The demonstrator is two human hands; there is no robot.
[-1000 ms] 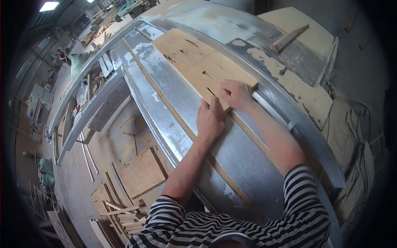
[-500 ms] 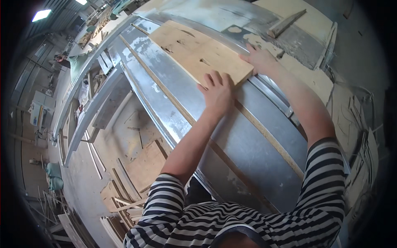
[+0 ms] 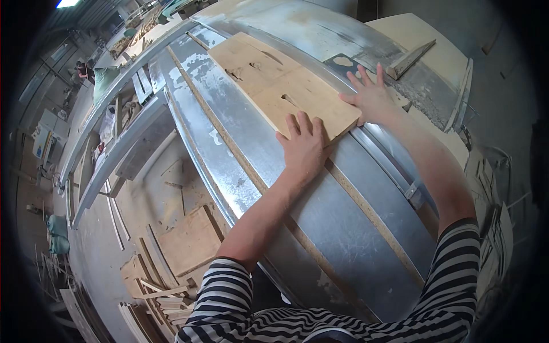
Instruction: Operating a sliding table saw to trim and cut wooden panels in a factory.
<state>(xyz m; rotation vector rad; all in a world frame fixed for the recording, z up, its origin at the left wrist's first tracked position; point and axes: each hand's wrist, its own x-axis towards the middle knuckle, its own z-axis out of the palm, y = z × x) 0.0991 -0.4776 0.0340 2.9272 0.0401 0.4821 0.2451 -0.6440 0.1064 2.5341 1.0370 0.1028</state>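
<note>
A pale wooden board (image 3: 269,77) with dark knots lies flat on the slotted metal machine table (image 3: 349,228). My left hand (image 3: 303,143) rests on the board's near left corner, its fingers spread over the top face. At the near right corner, my right hand (image 3: 374,100) touches the board with the thumb side, while its other fingers stretch out and apart above the metal beyond the edge. Neither hand is wrapped round anything. Beside the board's right edge runs a metal rail (image 3: 389,163).
A wood offcut (image 3: 412,60) lies on the sheets at the far right. On the floor at left are scrap strips (image 3: 166,300) and a flat wooden panel (image 3: 189,240). A metal side frame (image 3: 120,160) extends along the table's left. A person (image 3: 86,71) is far off at left.
My right hand has loosened from the board's corner and spread its fingers outward. The left hand stays on the near left corner. The whole view has shifted slightly.
</note>
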